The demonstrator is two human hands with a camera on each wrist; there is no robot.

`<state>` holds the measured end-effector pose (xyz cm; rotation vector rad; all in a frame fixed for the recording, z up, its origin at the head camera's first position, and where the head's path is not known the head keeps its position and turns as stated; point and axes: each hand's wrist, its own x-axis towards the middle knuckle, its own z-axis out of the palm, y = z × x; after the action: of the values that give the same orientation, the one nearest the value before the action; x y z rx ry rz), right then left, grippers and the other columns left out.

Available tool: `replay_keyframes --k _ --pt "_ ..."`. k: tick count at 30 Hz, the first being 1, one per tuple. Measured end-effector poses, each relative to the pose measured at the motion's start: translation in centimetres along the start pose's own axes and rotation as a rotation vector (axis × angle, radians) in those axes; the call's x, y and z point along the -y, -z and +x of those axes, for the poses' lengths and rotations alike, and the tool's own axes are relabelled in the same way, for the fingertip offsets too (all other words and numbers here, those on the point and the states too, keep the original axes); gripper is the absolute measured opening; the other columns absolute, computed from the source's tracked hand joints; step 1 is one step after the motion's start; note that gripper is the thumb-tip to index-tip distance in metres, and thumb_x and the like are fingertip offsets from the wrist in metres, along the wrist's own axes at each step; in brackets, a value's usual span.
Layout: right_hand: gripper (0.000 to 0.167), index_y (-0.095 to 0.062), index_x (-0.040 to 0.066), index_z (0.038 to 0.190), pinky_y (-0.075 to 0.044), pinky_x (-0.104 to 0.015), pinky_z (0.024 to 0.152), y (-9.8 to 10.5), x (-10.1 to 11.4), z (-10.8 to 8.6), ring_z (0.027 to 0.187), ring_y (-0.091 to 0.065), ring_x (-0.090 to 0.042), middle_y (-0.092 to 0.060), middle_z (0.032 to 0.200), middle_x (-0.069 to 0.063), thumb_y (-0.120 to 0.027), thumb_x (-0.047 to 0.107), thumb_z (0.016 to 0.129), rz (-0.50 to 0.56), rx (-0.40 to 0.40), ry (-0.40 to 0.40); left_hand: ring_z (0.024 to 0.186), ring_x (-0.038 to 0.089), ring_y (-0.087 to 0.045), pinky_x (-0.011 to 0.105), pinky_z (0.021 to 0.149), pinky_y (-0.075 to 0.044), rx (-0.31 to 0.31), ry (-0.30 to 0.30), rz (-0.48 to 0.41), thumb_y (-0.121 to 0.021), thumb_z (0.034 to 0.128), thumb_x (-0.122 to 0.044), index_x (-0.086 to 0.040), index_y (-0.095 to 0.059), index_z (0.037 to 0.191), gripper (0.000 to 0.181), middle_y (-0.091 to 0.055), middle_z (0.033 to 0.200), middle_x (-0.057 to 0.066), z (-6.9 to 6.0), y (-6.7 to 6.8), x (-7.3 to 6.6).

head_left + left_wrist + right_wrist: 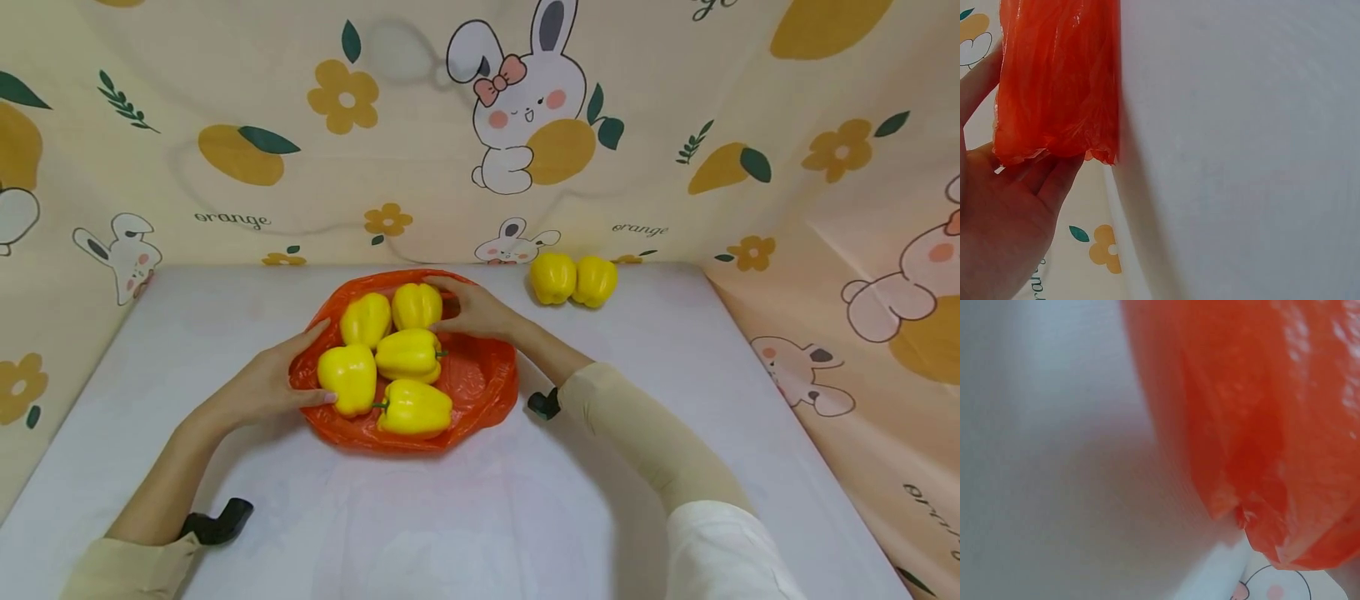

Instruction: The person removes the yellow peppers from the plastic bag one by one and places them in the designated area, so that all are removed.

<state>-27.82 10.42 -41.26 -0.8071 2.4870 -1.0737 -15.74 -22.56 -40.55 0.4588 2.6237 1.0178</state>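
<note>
An orange-red plastic bag (468, 379) lies wide open on the table, with several yellow bell peppers (414, 408) inside. At its left side, my left hand (270, 379) grips the rim, the thumb tip over the edge beside a pepper. The left wrist view shows the bag's crinkled side (1057, 81) against the fingers of that hand (1010, 219). My right hand (480, 312) holds the bag's upper right rim, its fingertips close to the top pepper (417, 306). The bag (1260, 425) fills much of the right wrist view and hides most of that hand.
Two more yellow peppers (553, 278) stand side by side at the back of the white table (420, 525), right of the bag. A cloth backdrop (420, 167) printed with rabbits and fruit rises behind. Black wrist pieces (219, 522) show near both sleeves.
</note>
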Motion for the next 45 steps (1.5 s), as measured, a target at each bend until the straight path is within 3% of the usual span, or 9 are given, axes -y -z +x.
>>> replay_keyframes --k 17,25,32,36,40,45 --pt "0.081 -0.042 0.023 0.150 -0.046 -0.037 0.105 0.6 -0.8 -1.3 0.127 -0.052 -0.022 -0.051 0.144 -0.001 -0.083 0.036 0.082 -0.025 -0.073 -0.026 0.144 0.046 -0.027 0.063 0.110 -0.031 0.029 -0.012 0.002 -0.082 0.0788 -0.046 -0.017 -0.014 0.161 0.111 -0.025 0.160 0.022 1.3 -0.1 -0.3" --pt "0.082 -0.041 0.023 0.151 -0.047 -0.039 0.105 2.1 -0.4 -1.9 0.129 -0.050 -0.022 -0.047 0.148 0.001 -0.083 0.034 0.081 0.051 -0.064 -0.006 0.144 0.047 -0.026 0.065 0.111 -0.028 0.018 -0.022 -0.003 -0.081 0.0794 -0.047 -0.017 -0.014 0.161 0.110 -0.025 0.160 0.023 1.0 -0.1 -0.3" --pt "0.083 -0.042 0.021 0.151 -0.050 -0.039 0.101 3.3 -0.5 -2.7 0.127 -0.055 -0.026 -0.048 0.148 0.002 -0.084 0.033 0.080 0.035 -0.113 0.007 0.144 0.046 -0.027 0.063 0.109 -0.033 0.023 0.010 -0.037 -0.081 0.0784 -0.050 -0.014 -0.015 0.160 0.111 -0.025 0.160 0.022 0.2 -0.4 -0.1" --pt "0.084 -0.040 0.018 0.152 -0.053 -0.040 0.098 4.2 -0.6 -3.1 0.121 -0.058 -0.029 -0.049 0.146 -0.001 -0.084 0.026 0.081 0.121 -0.147 0.012 0.143 0.047 -0.027 0.063 0.109 -0.033 0.014 0.012 -0.027 -0.081 0.0789 -0.049 -0.015 -0.015 0.161 0.110 -0.026 0.160 0.022 0.1 -0.3 -0.1" --pt "0.081 -0.037 0.012 0.153 -0.049 -0.045 0.103 5.4 1.3 -4.3 0.123 -0.054 -0.033 -0.047 0.146 -0.009 -0.080 0.015 0.084 0.195 -0.153 -0.014 0.144 0.046 -0.026 0.064 0.109 -0.032 0.006 0.007 -0.020 -0.080 0.0793 -0.049 -0.015 -0.017 0.160 0.108 -0.026 0.160 0.022 0.0 0.0 -0.1" --pt "0.081 -0.036 0.010 0.153 -0.047 -0.045 0.105 6.8 3.1 -5.6 0.126 -0.051 -0.035 -0.046 0.146 -0.012 -0.079 0.012 0.084 0.177 -0.170 -0.073 0.145 0.047 -0.024 0.064 0.109 -0.032 0.004 0.014 -0.027 -0.080 0.0791 -0.050 -0.015 -0.018 0.160 0.108 -0.025 0.160 0.022 0.1 0.1 -0.2"
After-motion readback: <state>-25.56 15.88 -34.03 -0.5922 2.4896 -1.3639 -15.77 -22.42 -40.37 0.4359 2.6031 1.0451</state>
